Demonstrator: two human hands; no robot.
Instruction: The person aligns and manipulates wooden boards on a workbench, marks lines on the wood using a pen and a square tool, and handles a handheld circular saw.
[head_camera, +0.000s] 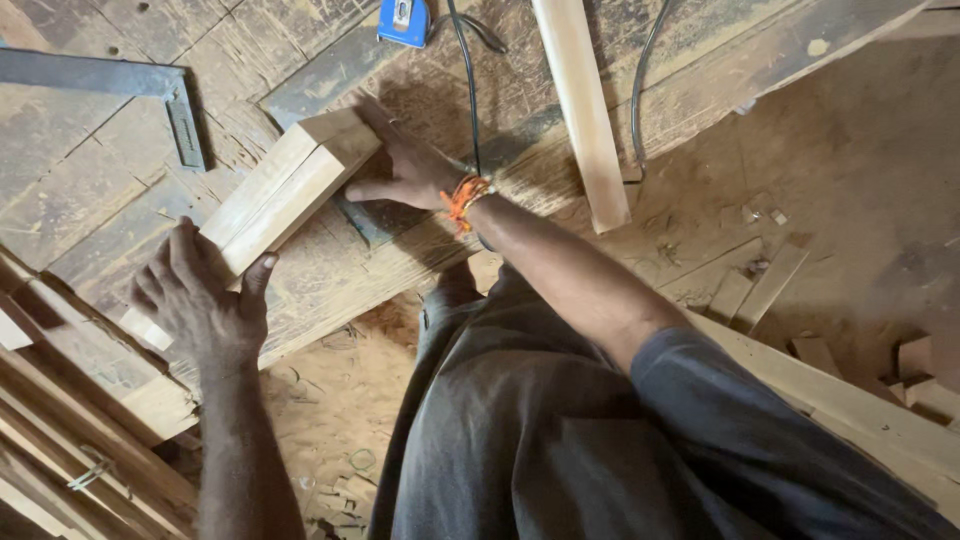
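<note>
Two pale wooden pieces (283, 190) lie stacked side by side, slanting across a worn wooden workbench (90, 190). My left hand (200, 300) grips their near end, thumb on the right edge. My right hand (405, 170), with an orange thread band at the wrist, presses flat against their far end, fingers spread on the end grain and on the bench.
A metal try square (150, 90) lies on the bench at left. A blue tool (403, 20) with black cables sits at the top. A long pale batten (582, 110) leans across the bench edge. Wood offcuts (760, 285) and sawdust cover the floor; planks are stacked at lower left.
</note>
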